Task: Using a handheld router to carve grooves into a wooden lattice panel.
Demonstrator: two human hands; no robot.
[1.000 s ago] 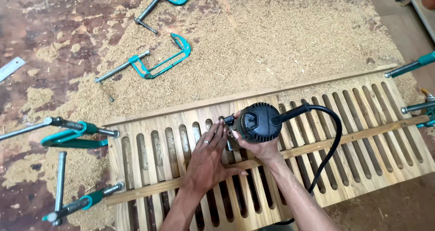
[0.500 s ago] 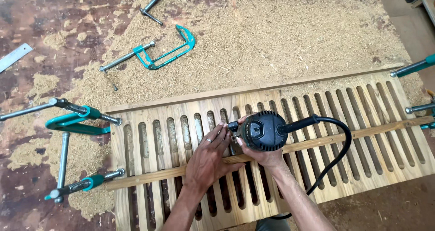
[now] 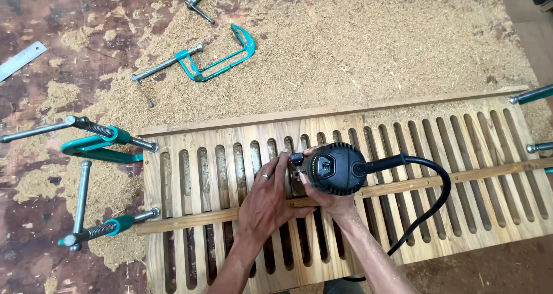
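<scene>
Both hands grip the black router (image 3: 336, 168) at the middle of the slotted wooden panel (image 3: 461, 225): left hand (image 3: 269, 199) closed on its base, right hand (image 3: 325, 197) wrapped under its body. 2 teal clamps (image 3: 95, 146) hold the panel's left edge.

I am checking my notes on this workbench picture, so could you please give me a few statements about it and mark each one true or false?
1. Both hands are on the black router. True: the left hand rests against its base and the right hand grips it from below.
2. The router stands on a slotted wooden panel. True.
3. The loose teal clamp lies on top of the panel. False: it lies in the sawdust beyond the panel's far edge.
4. The router's black cord runs off to the left. False: it loops to the right and back toward the person.
5. A metal ruler lies at the far left. True.
</scene>
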